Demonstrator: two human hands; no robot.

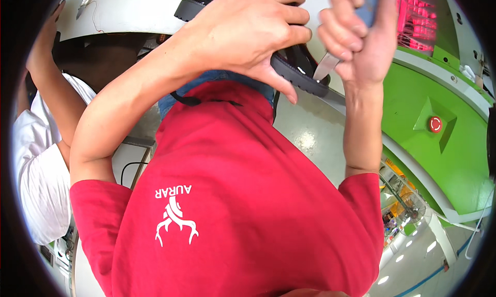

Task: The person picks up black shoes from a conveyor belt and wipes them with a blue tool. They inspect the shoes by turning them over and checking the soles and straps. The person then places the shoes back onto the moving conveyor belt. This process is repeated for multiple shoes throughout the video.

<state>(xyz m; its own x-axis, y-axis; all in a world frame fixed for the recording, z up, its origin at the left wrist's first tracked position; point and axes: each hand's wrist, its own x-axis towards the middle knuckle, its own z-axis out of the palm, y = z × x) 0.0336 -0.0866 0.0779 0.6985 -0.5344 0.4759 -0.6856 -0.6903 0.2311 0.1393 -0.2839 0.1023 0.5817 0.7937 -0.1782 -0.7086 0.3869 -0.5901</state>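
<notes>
My left hand (248,31) is closed over a black shoe (302,74), whose ridged sole edge shows below my fingers and thumb. Another dark part of the shoe sticks out to the left of that hand. My right hand (359,38) is closed around a tool with a blue-grey handle. The tool's metal blade (326,65) points down and left and touches the shoe's sole edge. Both forearms run up from my red shirt (232,193), which fills the lower middle of the view.
Another person in a white shirt (36,162) stands at the left with an arm (49,69) raised to a white table (129,10). A green machine housing (418,90) with a red round button (435,124) is at the right, with pink-lit parts (416,18) above.
</notes>
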